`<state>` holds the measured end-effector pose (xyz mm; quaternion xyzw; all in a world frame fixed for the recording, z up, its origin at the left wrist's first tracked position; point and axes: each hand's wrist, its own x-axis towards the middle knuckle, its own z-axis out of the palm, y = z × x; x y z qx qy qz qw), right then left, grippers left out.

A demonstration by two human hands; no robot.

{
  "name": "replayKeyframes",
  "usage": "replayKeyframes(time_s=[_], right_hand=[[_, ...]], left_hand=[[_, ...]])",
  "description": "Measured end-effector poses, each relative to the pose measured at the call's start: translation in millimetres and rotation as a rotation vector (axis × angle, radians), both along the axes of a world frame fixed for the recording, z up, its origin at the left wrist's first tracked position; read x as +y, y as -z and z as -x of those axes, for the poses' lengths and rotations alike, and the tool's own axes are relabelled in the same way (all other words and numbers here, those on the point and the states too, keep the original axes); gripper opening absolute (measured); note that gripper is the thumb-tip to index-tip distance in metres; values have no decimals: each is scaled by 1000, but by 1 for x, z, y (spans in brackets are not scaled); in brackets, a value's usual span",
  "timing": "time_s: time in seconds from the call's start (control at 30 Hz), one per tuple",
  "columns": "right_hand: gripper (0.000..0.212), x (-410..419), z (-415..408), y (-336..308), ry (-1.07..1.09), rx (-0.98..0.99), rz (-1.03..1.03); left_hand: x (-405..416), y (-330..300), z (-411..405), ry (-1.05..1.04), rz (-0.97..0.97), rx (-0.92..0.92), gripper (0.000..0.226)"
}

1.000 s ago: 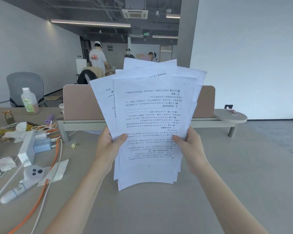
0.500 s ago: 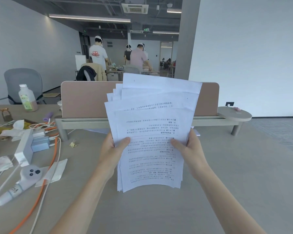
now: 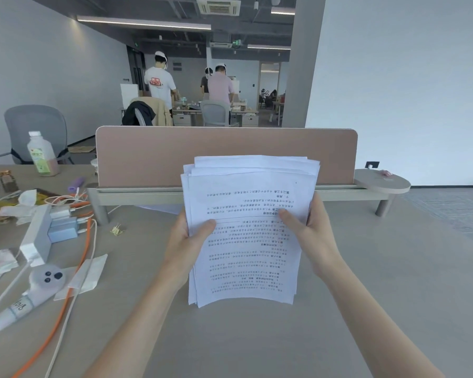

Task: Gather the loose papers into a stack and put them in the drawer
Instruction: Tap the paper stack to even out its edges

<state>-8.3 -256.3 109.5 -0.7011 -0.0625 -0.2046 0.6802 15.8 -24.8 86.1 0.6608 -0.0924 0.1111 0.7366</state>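
So compared to half a second back, the papers (image 3: 246,236) sit lower in the middle of the frame and the sheets are way less fanned, top edges nearly lined up now. From my feed, the left hand (image 3: 186,246) grips the stack's left edge, thumb pressed on the front sheet, other fingers hidden behind. The right hand (image 3: 309,236) does the same on the right edge. Stack's upright, its bottom edge down by the desk (image 3: 257,345), can't tell if touching.
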Motion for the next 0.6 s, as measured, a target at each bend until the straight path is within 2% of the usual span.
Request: replayKeyframes(time_s=[0.23, 0.4, 0.5, 0.6], right_hand=[[44, -3, 3, -19, 16, -98, 62], [81, -5, 7, -29, 109, -230, 251], [76, -7, 7, -29, 160, -314, 409], [54, -7, 5, -26, 208, -334, 534]], left_hand=[[-8, -5, 1, 1, 5, -73, 34], [-10, -5, 4, -17, 65, -101, 29], [-11, 0, 6, -10, 107, -90, 31], [-12, 8, 7, 1, 141, -63, 34]])
